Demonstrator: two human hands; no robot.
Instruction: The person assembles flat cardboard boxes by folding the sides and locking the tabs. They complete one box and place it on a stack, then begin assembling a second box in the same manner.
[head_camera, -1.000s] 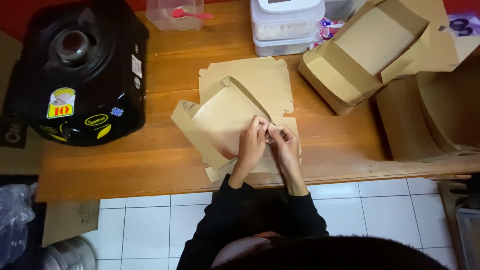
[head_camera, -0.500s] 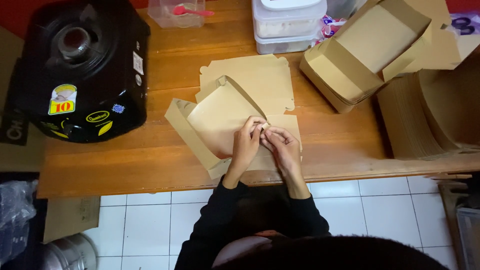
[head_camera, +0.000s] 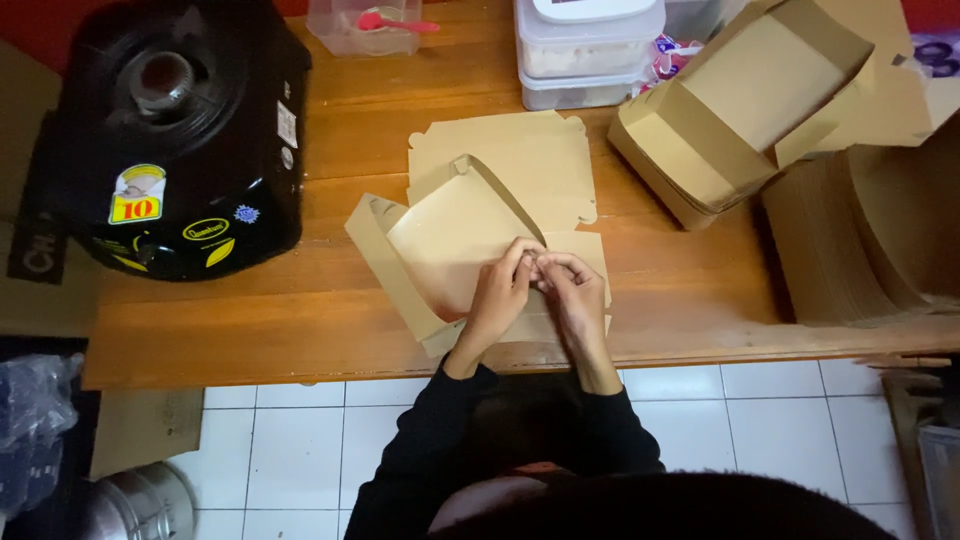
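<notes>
Your left hand (head_camera: 497, 298) and right hand (head_camera: 572, 292) meet fingertip to fingertip, both pinched shut on one corner of the half-folded brown cardboard box (head_camera: 450, 240), which lies on the wooden table (head_camera: 300, 330) just ahead of your wrists. Press the tab flat along its crease where the fingers meet, and let the heel of the left hand hold the panel under it steady so the raised wall beyond the grip does not spring back. A flat box blank (head_camera: 520, 150) lies just past your fingertips, a finished box (head_camera: 720, 120) off to the right.
</notes>
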